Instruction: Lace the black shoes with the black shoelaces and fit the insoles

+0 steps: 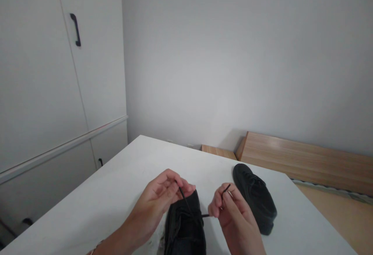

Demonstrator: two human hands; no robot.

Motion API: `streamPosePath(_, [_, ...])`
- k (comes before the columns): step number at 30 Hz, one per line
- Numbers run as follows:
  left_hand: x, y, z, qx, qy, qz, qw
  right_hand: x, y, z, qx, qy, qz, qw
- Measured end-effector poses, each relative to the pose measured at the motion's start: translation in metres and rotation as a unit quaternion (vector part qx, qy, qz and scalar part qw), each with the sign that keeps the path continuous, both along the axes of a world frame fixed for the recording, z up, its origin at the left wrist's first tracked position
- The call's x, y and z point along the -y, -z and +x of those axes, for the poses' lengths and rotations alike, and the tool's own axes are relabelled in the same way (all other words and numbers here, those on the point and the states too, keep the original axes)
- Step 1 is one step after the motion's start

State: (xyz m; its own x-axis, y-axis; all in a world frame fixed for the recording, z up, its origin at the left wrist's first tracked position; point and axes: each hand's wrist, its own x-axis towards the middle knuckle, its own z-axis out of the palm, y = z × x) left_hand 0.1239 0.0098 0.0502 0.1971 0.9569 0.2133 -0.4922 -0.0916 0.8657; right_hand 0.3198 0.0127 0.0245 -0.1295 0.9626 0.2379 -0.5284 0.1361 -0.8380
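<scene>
A black lace-up shoe (pixel 186 212) stands on the white table in front of me, its toe pointing away and its opening toward me. My left hand (pixel 166 191), above the shoe's left side, pinches a black shoelace (pixel 185 200) that runs down to the shoe. To the right of the shoe, my right hand (pixel 230 208) is closed on another length of black lace, whose tip (pixel 226 188) sticks up past the thumb. A short stretch of that lace spans from the shoe to my right fingers. The matching black shoe (pixel 255 198) lies just beyond my right hand.
The white table (pixel 116 185) reaches toward a grey wall. Behind its right side is a wooden headboard-like panel (pixel 291 158), with a beige surface (pixel 335 208) below it. A white cabinet (pixel 99 72) with dark handles stands at the left.
</scene>
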Motion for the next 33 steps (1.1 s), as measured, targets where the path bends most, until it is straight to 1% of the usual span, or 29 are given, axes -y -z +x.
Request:
streamPosePath(2, [0.000,0.014,-0.009,0.014,0.018,-0.037,0.999,-0.002,0.014,0.010,-0.012,0.022,-0.010,1.000])
streamPosePath(3, [0.000,0.021,-0.016,0.004,0.011,-0.046,0.999,-0.003,0.020,0.018,-0.009,0.034,-0.016,0.999])
streamPosePath(5, [-0.001,0.036,-0.032,-0.031,-0.034,-0.051,0.998,-0.003,0.030,0.036,0.013,0.054,-0.030,0.998])
streamPosePath(7, [-0.001,0.049,-0.049,-0.083,-0.081,-0.048,0.992,-0.002,0.038,0.054,0.052,0.063,-0.044,0.996])
streamPosePath(8, [-0.001,0.053,-0.056,-0.120,-0.090,-0.043,0.988,-0.001,0.041,0.062,0.083,0.067,-0.048,0.993])
streamPosePath(10, [0.003,0.057,-0.063,-0.220,-0.079,-0.022,0.972,0.002,0.045,0.071,0.174,0.069,-0.025,0.982])
streamPosePath(12, [0.008,0.056,-0.062,-0.342,-0.061,0.021,0.938,0.005,0.045,0.071,0.289,0.053,0.033,0.955])
streamPosePath(14, [0.013,0.052,-0.054,-0.454,-0.057,0.088,0.885,0.006,0.043,0.066,0.391,0.026,0.106,0.914])
streamPosePath(15, [0.015,0.051,-0.050,-0.496,-0.058,0.132,0.856,0.007,0.041,0.063,0.431,0.015,0.137,0.892])
streamPosePath(17, [0.016,0.049,-0.041,-0.546,-0.052,0.218,0.807,0.007,0.039,0.057,0.497,0.001,0.182,0.849])
streamPosePath(19, [0.017,0.050,-0.034,-0.564,-0.050,0.282,0.775,0.007,0.038,0.053,0.543,-0.007,0.211,0.813])
streamPosePath(21, [0.017,0.052,-0.030,-0.575,-0.052,0.311,0.755,0.007,0.038,0.051,0.567,-0.004,0.229,0.792])
streamPosePath(25, [0.019,0.054,-0.023,-0.591,-0.062,0.354,0.722,0.007,0.041,0.044,0.576,0.005,0.251,0.777])
streamPosePath(27, [0.019,0.055,-0.021,-0.586,-0.083,0.381,0.710,0.007,0.043,0.041,0.575,0.009,0.268,0.773])
streamPosePath(28, [0.019,0.055,-0.020,-0.575,-0.107,0.398,0.707,0.007,0.044,0.041,0.576,0.020,0.284,0.766])
streamPosePath(30, [0.018,0.057,-0.019,-0.546,-0.166,0.428,0.701,0.006,0.045,0.041,0.586,0.056,0.326,0.740])
streamPosePath(31, [0.017,0.058,-0.019,-0.538,-0.185,0.435,0.698,0.005,0.046,0.041,0.591,0.070,0.343,0.727])
streamPosePath(32, [0.017,0.059,-0.018,-0.537,-0.190,0.438,0.695,0.004,0.047,0.042,0.593,0.074,0.351,0.721])
streamPosePath(33, [0.017,0.060,-0.019,-0.544,-0.181,0.436,0.694,0.004,0.048,0.042,0.591,0.070,0.351,0.723])
